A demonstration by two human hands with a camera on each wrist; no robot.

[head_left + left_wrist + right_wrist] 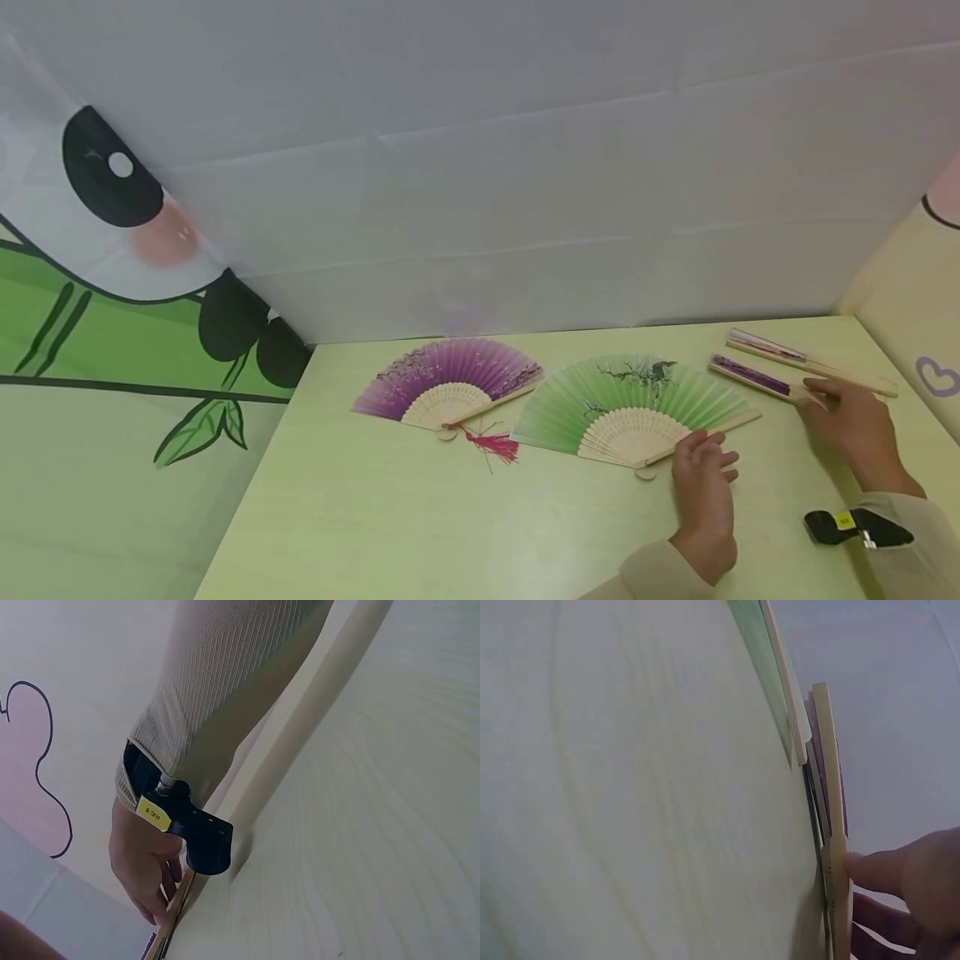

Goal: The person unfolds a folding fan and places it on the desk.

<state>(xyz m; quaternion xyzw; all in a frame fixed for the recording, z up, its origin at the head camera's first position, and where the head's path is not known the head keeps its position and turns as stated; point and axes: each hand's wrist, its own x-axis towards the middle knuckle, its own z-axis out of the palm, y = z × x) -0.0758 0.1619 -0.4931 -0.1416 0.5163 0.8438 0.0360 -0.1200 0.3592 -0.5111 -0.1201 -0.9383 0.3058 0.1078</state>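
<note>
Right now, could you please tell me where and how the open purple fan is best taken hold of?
I'd pinch the open purple fan at its narrow pivot end, coming from the near side: its wooden ribs gather there, while the pleated leaf spreads toward the wall.

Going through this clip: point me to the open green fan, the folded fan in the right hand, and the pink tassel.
Open green fan [632, 396], head view: pleated leaf.
Folded purple fan [752, 377], head view: folded cloth.
Pink tassel [501, 447], head view: fringe.
</note>
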